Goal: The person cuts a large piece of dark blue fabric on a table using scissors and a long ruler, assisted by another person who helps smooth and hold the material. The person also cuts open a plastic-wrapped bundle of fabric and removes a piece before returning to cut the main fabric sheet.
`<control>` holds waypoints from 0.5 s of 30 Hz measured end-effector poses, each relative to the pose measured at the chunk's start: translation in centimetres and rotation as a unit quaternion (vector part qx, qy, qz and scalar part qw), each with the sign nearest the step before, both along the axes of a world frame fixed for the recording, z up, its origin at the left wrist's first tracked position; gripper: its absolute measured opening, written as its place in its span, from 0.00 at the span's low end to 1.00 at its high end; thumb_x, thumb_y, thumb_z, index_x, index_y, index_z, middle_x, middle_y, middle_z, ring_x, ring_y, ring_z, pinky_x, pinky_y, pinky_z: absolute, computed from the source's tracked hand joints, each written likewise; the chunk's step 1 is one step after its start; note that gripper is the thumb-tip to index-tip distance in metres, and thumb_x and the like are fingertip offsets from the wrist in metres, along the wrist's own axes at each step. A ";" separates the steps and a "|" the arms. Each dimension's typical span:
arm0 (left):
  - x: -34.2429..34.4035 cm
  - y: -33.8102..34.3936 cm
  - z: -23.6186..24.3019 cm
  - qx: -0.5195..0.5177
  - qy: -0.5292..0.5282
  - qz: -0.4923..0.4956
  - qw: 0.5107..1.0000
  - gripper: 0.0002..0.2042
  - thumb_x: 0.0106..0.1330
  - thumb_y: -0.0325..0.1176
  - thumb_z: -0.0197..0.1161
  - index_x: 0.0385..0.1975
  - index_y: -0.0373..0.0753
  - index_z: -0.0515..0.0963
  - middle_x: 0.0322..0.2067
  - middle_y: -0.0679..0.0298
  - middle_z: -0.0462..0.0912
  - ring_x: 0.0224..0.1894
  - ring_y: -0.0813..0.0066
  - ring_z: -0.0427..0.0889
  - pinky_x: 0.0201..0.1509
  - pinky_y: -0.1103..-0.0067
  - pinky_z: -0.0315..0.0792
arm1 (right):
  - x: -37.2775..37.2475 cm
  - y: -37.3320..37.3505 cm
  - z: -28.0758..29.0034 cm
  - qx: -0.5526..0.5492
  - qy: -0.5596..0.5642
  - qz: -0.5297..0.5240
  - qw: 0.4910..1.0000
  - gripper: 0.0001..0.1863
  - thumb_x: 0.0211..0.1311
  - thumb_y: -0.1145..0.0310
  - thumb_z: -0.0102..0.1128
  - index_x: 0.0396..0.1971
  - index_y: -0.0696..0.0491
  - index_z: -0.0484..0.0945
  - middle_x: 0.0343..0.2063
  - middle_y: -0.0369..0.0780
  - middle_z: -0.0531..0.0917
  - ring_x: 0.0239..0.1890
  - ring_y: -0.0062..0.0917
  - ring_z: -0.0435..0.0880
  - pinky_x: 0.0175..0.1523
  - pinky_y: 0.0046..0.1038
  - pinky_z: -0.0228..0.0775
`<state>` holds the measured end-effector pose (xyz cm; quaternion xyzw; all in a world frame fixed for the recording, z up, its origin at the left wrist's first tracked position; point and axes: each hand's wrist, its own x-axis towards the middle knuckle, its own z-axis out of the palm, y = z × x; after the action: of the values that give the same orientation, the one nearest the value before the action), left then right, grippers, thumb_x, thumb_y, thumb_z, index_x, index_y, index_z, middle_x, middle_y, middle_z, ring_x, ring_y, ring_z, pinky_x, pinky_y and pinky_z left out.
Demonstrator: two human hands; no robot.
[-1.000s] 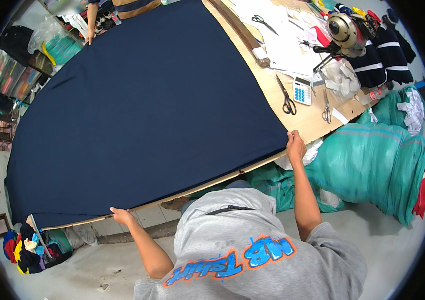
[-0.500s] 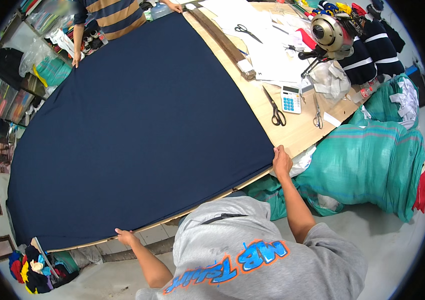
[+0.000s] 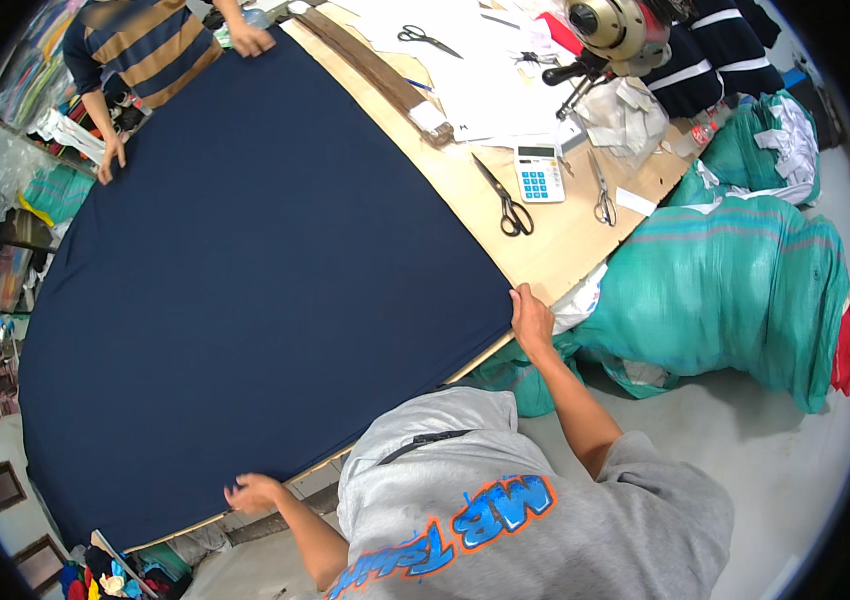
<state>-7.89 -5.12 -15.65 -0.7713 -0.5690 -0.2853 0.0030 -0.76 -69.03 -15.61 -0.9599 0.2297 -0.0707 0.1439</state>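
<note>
A large sheet of dark navy fabric (image 3: 275,290) lies spread over the wooden table (image 3: 570,255) and covers most of it. At its near right corner my right hand (image 3: 533,318) has its fingers closed on the edge. My left hand (image 3: 257,492) is at the near edge farther left, fingers apart, just over the fabric's border. Across the table a co-worker in a striped shirt (image 3: 165,55) has one hand (image 3: 113,160) at the far left edge. That person's other hand (image 3: 250,40), slightly blurred, is by the far right corner.
Beside the fabric lie a brown wooden bar (image 3: 370,68), black scissors (image 3: 505,200), a calculator (image 3: 539,175), silver scissors (image 3: 602,190) and white paper (image 3: 505,90). A metallic machine (image 3: 607,30) stands at the back right. Stuffed green sacks (image 3: 715,290) sit right of the table.
The view has shifted, so the table stuff appears farther left. My left hand has loosened with its fingers spreading. The co-worker's hand at the far right corner has moved and is blurred.
</note>
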 end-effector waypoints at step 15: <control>12.6 -49.4 7.3 -0.057 0.261 -0.878 0.398 0.26 0.61 0.51 0.78 0.47 0.40 0.77 0.46 0.59 0.79 0.52 0.64 0.83 0.49 0.65 0.77 | 0.5 -2.3 3.4 0.308 -0.011 -0.025 0.951 0.11 0.79 0.63 0.61 0.43 0.57 0.78 0.24 0.48 0.82 0.29 0.47 0.84 0.39 0.45 0.75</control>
<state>4.71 -54.56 -8.32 -0.8809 0.4351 0.1179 -0.1444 -0.24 -71.31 -12.17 -0.8622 0.2627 -0.0104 0.4329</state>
